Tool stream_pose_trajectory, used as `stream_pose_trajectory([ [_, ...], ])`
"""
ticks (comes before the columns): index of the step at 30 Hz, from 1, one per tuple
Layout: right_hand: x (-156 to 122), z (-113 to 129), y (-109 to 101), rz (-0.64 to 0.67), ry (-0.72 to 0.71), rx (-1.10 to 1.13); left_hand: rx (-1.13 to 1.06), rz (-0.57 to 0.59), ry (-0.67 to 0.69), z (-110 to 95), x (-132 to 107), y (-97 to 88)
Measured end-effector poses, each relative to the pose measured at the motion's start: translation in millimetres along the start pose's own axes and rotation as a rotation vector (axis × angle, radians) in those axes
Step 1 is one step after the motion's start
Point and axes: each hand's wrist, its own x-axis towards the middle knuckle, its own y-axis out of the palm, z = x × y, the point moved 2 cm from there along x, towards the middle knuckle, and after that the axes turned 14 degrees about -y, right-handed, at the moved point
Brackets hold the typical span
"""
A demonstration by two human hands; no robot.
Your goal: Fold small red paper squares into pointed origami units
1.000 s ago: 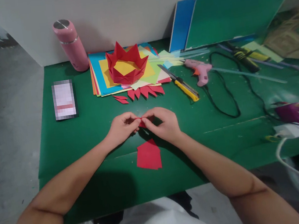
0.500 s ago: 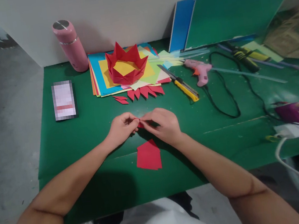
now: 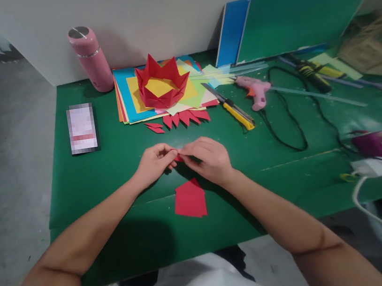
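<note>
Between my fingertips is a small piece of red paper (image 3: pixel 177 156), mostly covered by the fingers, so its folds cannot be made out. My left hand (image 3: pixel 157 164) pinches it from the left. From the other side my right hand (image 3: pixel 208 160) grips it between thumb and fingers. Loose red paper squares (image 3: pixel 190 201) lie stacked unevenly on the green tabletop just below the hands. Beyond the hands, several folded red paper pieces (image 3: pixel 185 117) lie in a row. A pointed red paper ring (image 3: pixel 166 96) rests on a pile of coloured paper (image 3: pixel 133 115).
Right of the paper pile lie a yellow utility knife (image 3: pixel 238 113) and a pink glue gun (image 3: pixel 255 90) with a black cord. A pink thermos (image 3: pixel 92 62) stands at the back left, above a blurred-out pale object (image 3: pixel 81 125). At right sits a white power strip (image 3: pixel 372 167).
Both hands stay in nearly the same place, with only a slight shift of the fingers on the red paper. Nothing else has visibly moved.
</note>
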Motion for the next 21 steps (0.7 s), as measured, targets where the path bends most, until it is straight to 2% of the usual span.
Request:
stream_pose_trajectory([
  [7,-0.6,0.3,0.6,0.013,0.030,0.053,-0.004,0.018,0.018,-0.1,0.2,0.2],
  [15,-2.7,-1.1,0.8,0.056,0.011,0.033,-0.007,0.023,-0.022,-0.7,-0.1,0.0],
  [21,-2.7,-2.1,0.0,0.036,-0.023,0.027,-0.038,0.032,-0.005,0.2,1.1,-1.4],
])
